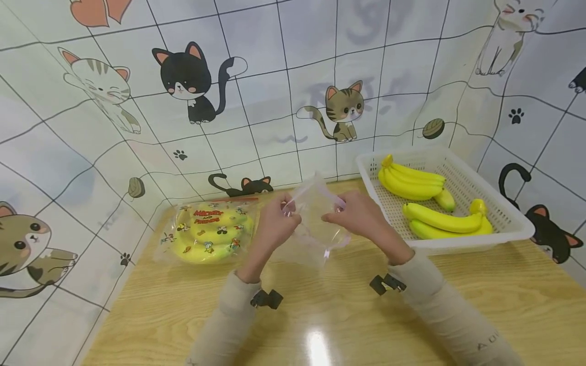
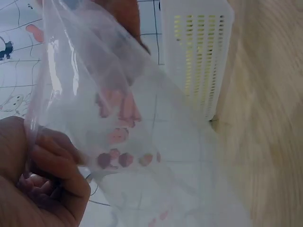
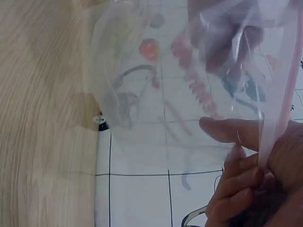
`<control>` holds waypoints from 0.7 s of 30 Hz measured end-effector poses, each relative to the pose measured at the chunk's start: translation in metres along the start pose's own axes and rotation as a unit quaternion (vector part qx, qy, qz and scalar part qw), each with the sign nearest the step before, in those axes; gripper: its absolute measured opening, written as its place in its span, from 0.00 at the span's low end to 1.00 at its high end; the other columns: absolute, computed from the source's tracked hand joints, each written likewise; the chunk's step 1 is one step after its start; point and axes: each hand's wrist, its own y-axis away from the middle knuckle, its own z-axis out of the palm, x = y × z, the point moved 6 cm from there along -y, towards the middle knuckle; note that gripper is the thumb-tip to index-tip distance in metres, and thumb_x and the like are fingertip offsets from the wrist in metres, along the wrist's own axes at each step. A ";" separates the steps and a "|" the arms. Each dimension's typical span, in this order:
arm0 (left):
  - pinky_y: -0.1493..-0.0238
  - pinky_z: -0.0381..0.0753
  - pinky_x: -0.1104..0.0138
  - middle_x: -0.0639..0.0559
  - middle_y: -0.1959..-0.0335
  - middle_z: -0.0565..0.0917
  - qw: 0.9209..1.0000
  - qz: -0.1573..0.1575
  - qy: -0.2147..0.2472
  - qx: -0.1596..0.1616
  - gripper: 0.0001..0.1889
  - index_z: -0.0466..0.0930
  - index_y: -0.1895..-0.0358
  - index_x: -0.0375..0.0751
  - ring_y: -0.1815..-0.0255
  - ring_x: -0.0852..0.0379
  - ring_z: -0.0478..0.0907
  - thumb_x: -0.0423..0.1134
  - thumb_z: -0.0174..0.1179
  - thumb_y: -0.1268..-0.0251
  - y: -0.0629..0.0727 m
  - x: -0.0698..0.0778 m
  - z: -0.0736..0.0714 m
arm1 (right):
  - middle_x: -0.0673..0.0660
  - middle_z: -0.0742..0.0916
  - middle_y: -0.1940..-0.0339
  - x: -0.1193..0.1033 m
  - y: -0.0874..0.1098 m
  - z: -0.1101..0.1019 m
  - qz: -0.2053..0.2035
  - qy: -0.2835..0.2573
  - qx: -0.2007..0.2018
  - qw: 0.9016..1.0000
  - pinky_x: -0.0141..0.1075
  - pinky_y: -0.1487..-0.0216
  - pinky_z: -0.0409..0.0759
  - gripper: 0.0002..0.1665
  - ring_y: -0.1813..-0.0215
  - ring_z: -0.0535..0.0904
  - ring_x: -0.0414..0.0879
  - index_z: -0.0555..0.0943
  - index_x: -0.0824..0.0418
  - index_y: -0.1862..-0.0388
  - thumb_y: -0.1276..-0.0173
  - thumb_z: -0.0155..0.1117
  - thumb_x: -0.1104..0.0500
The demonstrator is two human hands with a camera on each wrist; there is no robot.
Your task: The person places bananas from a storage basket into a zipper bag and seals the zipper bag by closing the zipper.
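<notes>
Between both hands hangs a clear plastic zip bag (image 1: 318,223) with a pinkish edge, its mouth spread apart above the table. My left hand (image 1: 280,219) grips one side of the mouth with curled fingers. On the opposite side, my right hand (image 1: 359,213) holds the other edge, thumb inside the bag in the right wrist view. Printed coloured figures show on the bag's film (image 2: 156,142) in the left wrist view. Nothing is visible inside it. Left of the left hand lies a printed zip bag (image 1: 210,231) with bananas in it, lying flat.
A white perforated basket (image 1: 508,231) stands at the right with two bunches of bananas, one bunch (image 1: 407,180) behind the other bunch (image 1: 450,221). The wooden table (image 1: 293,325) meets a cat-patterned wall covering (image 1: 274,91) at the back and sides.
</notes>
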 end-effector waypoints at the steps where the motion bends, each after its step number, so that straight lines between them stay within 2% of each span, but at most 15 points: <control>1: 0.80 0.67 0.70 0.52 0.74 0.75 1.000 -0.005 0.005 0.002 0.09 0.72 0.65 0.41 0.78 0.60 0.68 0.26 0.58 0.48 0.000 0.000 -0.003 | 0.48 0.75 0.83 0.002 0.000 -0.001 0.009 0.013 -0.003 1.000 0.32 0.81 0.62 0.24 0.80 0.68 0.41 0.73 0.54 0.81 0.42 0.77 0.45; 6: 0.81 0.56 0.69 0.56 0.80 0.64 1.000 0.010 -0.007 0.022 0.14 0.73 0.64 0.40 0.81 0.60 0.58 0.21 0.53 0.55 0.003 0.009 -0.023 | 0.48 0.70 0.83 0.010 -0.003 -0.003 0.019 0.066 -0.027 0.997 0.32 0.79 0.61 0.26 0.79 0.67 0.42 0.66 0.53 0.83 0.40 0.74 0.49; 9: 0.80 0.50 0.68 0.56 0.83 0.58 0.995 0.046 -0.071 0.056 0.17 0.74 0.66 0.40 0.82 0.59 0.52 0.19 0.49 0.61 0.008 0.017 -0.035 | 0.47 0.68 0.85 0.016 -0.004 -0.004 0.030 0.077 -0.047 0.995 0.31 0.80 0.58 0.22 0.81 0.64 0.41 0.64 0.52 0.84 0.40 0.68 0.56; 11: 0.81 0.48 0.68 0.56 0.85 0.58 0.986 0.063 -0.131 0.084 0.18 0.73 0.66 0.41 0.83 0.59 0.49 0.19 0.48 0.61 0.014 0.022 -0.042 | 0.47 0.67 0.86 0.019 -0.004 -0.003 0.040 0.082 -0.064 0.994 0.31 0.81 0.55 0.20 0.82 0.60 0.41 0.64 0.52 0.85 0.42 0.63 0.61; 12: 0.82 0.47 0.68 0.56 0.86 0.58 0.978 0.069 -0.167 0.100 0.18 0.74 0.65 0.41 0.83 0.59 0.49 0.19 0.49 0.61 0.017 0.025 -0.045 | 0.47 0.66 0.87 0.021 -0.004 -0.003 0.044 0.086 -0.074 0.993 0.31 0.81 0.54 0.19 0.82 0.59 0.41 0.63 0.52 0.86 0.44 0.61 0.62; 14: 0.83 0.48 0.68 0.55 0.87 0.60 0.967 0.073 -0.219 0.110 0.18 0.74 0.64 0.42 0.84 0.58 0.50 0.19 0.50 0.60 0.022 0.029 -0.048 | 0.46 0.66 0.88 0.024 -0.003 -0.002 0.045 0.094 -0.089 0.991 0.31 0.81 0.53 0.17 0.82 0.57 0.40 0.64 0.51 0.87 0.47 0.58 0.65; 16: 0.84 0.50 0.68 0.54 0.86 0.63 0.964 0.076 -0.236 0.092 0.17 0.75 0.62 0.43 0.85 0.58 0.52 0.21 0.52 0.55 0.026 0.031 -0.047 | 0.46 0.65 0.87 0.026 -0.003 -0.003 0.043 0.100 -0.097 0.989 0.31 0.80 0.54 0.17 0.82 0.57 0.41 0.64 0.52 0.86 0.46 0.60 0.63; 17: 0.84 0.52 0.68 0.54 0.86 0.65 0.966 0.078 -0.234 0.077 0.15 0.75 0.61 0.43 0.85 0.58 0.55 0.22 0.54 0.52 0.027 0.032 -0.046 | 0.47 0.66 0.86 0.026 -0.003 -0.004 0.038 0.099 -0.097 0.990 0.31 0.80 0.55 0.17 0.81 0.58 0.41 0.65 0.52 0.85 0.43 0.62 0.61; 19: 0.83 0.58 0.67 0.53 0.85 0.70 0.975 0.080 -0.206 0.037 0.11 0.76 0.59 0.43 0.87 0.59 0.62 0.26 0.58 0.45 0.027 0.033 -0.044 | 0.48 0.69 0.84 0.026 -0.003 -0.007 0.025 0.076 -0.092 0.993 0.32 0.79 0.60 0.15 0.80 0.63 0.42 0.70 0.55 0.79 0.38 0.67 0.57; 21: 0.81 0.65 0.66 0.52 0.84 0.76 0.984 0.077 -0.159 -0.002 0.08 0.76 0.57 0.42 0.86 0.60 0.72 0.32 0.62 0.38 0.026 0.032 -0.042 | 0.50 0.75 0.81 0.024 -0.003 -0.012 0.013 0.026 -0.087 0.996 0.32 0.78 0.66 0.15 0.79 0.68 0.43 0.74 0.58 0.71 0.33 0.70 0.54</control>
